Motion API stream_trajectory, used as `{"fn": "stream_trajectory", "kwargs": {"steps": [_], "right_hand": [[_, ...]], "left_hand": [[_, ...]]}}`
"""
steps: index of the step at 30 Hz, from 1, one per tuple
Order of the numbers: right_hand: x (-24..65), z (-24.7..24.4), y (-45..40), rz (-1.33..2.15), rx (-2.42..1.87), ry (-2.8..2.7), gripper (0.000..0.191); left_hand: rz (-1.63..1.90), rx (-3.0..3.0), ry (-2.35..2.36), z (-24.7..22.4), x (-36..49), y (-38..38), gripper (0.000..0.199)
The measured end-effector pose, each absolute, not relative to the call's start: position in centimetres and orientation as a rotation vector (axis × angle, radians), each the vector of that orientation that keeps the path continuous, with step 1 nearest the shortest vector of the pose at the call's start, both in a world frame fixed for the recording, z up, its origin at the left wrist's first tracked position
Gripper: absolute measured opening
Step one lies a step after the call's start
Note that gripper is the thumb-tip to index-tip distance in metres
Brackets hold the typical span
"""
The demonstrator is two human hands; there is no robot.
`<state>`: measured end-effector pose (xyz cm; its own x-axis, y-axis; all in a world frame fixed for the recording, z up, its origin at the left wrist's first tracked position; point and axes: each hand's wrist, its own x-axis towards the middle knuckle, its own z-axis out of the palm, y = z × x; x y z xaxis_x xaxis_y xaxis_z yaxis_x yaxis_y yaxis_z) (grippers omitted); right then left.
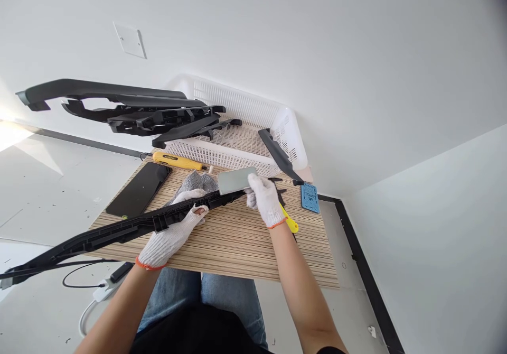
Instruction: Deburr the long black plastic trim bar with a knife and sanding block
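My left hand (174,240), in a white knitted glove with an orange cuff, is closed round a long black plastic trim strip (130,228). The strip runs from the lower left, past the table edge, to the middle of the table, ribbed side showing. In my right hand (264,199), gloved the same way, a flat grey-green rectangular plate (234,181) is pinched by its right end. Its lower edge lies at the strip's far end; whether they touch I cannot tell. A crumpled grey cloth (189,182) sits just behind my left hand.
On the striped wooden table (237,253) lie a dark phone-like slab (138,189), a yellow tool (178,160), a yellow handle (292,223) and a blue card (309,197). Behind stands a white basket (295,132) with several black trim pieces (119,92) jutting left. A power strip (103,289) is below left.
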<state>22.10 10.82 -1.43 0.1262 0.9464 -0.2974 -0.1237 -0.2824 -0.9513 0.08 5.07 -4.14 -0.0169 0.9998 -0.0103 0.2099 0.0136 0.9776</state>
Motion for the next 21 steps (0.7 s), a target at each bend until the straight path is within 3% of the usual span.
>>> {"fn": "stream_trajectory", "kwargs": {"steps": [6, 13, 21], "right_hand": [[21.7, -2.1, 10.7, 1.559, -1.529, -1.004, 0.042], [24.7, -1.2, 11.6, 1.222, -1.645, -0.963, 0.03], [24.8, -1.0, 11.1, 0.925, -1.617, -1.001, 0.038]], "left_hand": [[1.116, 1.271, 1.392, -3.6, 0.2, 5.0, 0.05], [1.096, 1.247, 1.392, -4.0, 0.3, 5.1, 0.054], [1.07, 1.339, 1.397, -4.3, 0.0, 4.9, 0.05]]}}
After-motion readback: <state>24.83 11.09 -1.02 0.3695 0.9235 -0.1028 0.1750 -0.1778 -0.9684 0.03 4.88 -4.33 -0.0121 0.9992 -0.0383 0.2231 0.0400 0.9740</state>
